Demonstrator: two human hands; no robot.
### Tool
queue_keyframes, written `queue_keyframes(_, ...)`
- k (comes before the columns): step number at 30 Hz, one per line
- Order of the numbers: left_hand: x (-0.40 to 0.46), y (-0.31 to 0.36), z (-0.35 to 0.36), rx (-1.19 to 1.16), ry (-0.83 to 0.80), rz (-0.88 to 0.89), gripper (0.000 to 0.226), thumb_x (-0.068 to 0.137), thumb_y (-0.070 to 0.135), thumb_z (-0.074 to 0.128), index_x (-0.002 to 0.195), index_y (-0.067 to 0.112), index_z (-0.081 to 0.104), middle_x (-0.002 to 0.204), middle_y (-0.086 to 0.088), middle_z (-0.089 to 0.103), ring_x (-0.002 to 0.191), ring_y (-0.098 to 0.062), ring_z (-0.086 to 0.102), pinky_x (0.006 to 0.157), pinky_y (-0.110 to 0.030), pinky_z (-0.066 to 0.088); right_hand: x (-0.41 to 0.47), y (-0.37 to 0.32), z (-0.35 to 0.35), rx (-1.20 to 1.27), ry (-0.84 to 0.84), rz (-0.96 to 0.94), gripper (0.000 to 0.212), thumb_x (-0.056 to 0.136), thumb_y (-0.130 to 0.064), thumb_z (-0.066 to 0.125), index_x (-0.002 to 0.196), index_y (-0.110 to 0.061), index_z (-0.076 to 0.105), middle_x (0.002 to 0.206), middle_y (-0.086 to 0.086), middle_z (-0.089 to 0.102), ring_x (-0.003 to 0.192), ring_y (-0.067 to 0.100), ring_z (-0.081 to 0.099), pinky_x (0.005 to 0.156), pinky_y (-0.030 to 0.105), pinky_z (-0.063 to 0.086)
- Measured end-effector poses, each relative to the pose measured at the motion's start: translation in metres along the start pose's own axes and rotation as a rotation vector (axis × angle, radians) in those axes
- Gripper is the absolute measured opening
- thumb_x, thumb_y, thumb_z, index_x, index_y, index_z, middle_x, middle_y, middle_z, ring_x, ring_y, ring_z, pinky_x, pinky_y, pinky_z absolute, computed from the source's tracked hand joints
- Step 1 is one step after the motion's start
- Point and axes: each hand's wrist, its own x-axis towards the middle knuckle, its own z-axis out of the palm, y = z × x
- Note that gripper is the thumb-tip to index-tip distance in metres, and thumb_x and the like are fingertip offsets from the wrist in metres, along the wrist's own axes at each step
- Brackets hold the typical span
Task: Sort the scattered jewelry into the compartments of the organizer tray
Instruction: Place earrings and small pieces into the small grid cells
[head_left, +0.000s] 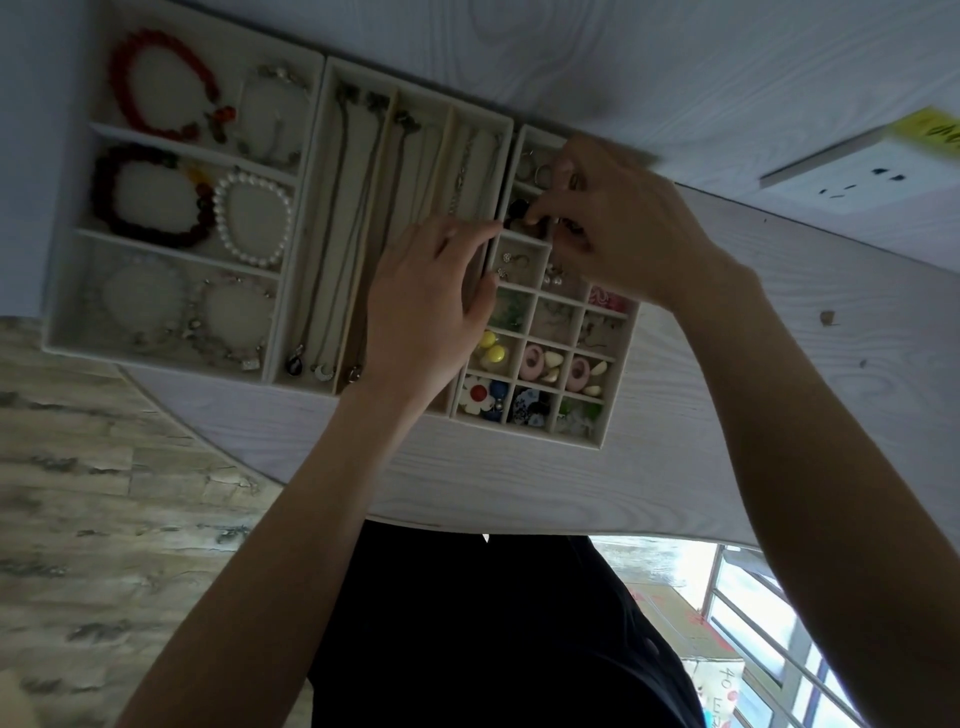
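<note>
Fingertips of the right hand (618, 228) pinch a small dark earring (517, 214) over a far compartment of the gridded tray (602, 441). The left hand (431, 301) sits just beside it, fingers loosely curled on the divider, holding nothing. The right hand is plainly nearer, so the drop looks straight down.
</note>
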Motion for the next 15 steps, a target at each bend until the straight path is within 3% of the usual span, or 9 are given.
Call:
queue_keyframes(10,-0.0005,0.0001,0.0003,-0.009,0.009,0.013,0.031,0.09,0.023,0.058,0.12,0.014,0.061,0.108,-0.006,0.064,0.1,-0.02,0.059,0.088,-0.029,0.043,-0.0058,0.0007,0.0007,0.064,0.031,0.058,0.032,0.083,-0.017,0.048,0.106,-0.014,0.069,0.109,0.013,0.053,0.101,0.027,0.053,0.069,0.044,0.051)
queue_keyframes(15,0.0,0.0009,-0.0016,-0.014,0.007,0.014,0.032,0.09,0.023,0.059,0.12,0.014,0.061,0.108,-0.006,0.064,0.1,-0.021,0.059,0.089,-0.033,0.046,-0.0051,-0.0032,0.0004,0.046,0.014,0.047,0.028,0.085,-0.01,0.054,0.108,-0.013,0.069,0.108,0.016,0.053,0.098,0.03,0.053,0.068,0.031,0.039)
